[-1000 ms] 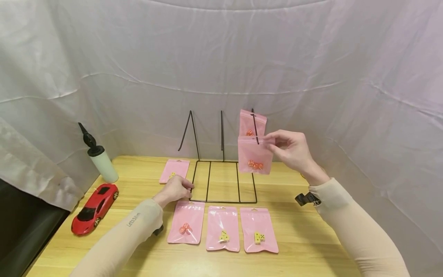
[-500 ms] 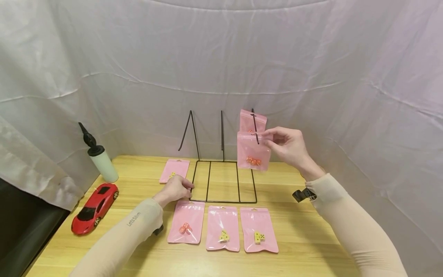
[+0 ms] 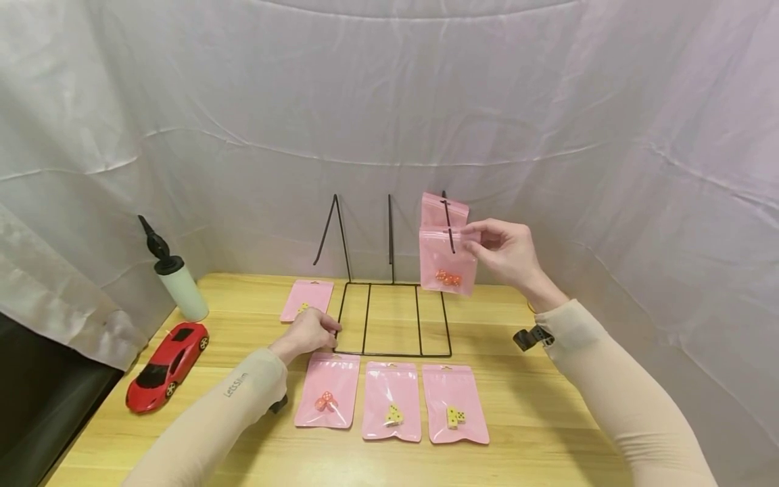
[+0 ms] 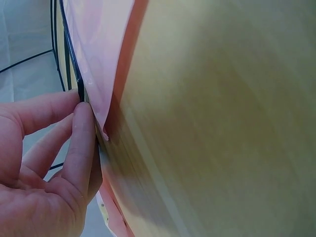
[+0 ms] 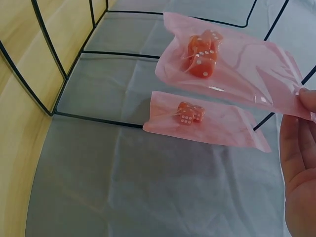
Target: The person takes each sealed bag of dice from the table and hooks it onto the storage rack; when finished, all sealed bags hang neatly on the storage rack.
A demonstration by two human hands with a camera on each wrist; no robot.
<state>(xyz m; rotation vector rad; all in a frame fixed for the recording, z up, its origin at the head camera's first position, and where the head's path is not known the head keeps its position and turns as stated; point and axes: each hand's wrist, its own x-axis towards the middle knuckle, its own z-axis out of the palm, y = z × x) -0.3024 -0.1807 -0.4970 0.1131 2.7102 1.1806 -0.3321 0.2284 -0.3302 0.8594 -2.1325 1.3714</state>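
My right hand [image 3: 506,251] pinches the upper right edge of a pink zip bag [image 3: 447,260] with orange-red dice inside. The bag's top edge overlaps the front end of the right hook on a black wire rack [image 3: 392,354]. Farther back on that same hook hangs a second pink bag [image 3: 435,208]; its red dice [image 5: 190,113] show in the right wrist view. At the rack's front left corner, my left hand [image 3: 307,333] pinches the wire between thumb and finger, also visible in the left wrist view. The rack's middle and left hooks carry no bags.
In front of the rack lie a pink bag with red dice [image 3: 326,382] and two with yellow dice [image 3: 392,389]. Another yellow-dice bag [image 3: 309,294] lies behind the left hand. Far left are a red toy car [image 3: 167,365] and a pale green hand pump [image 3: 182,291].
My right hand has raised the held bag slightly, bringing its top edge up along the right hook and over more of the bag behind. The left hand has stayed at the rack corner.
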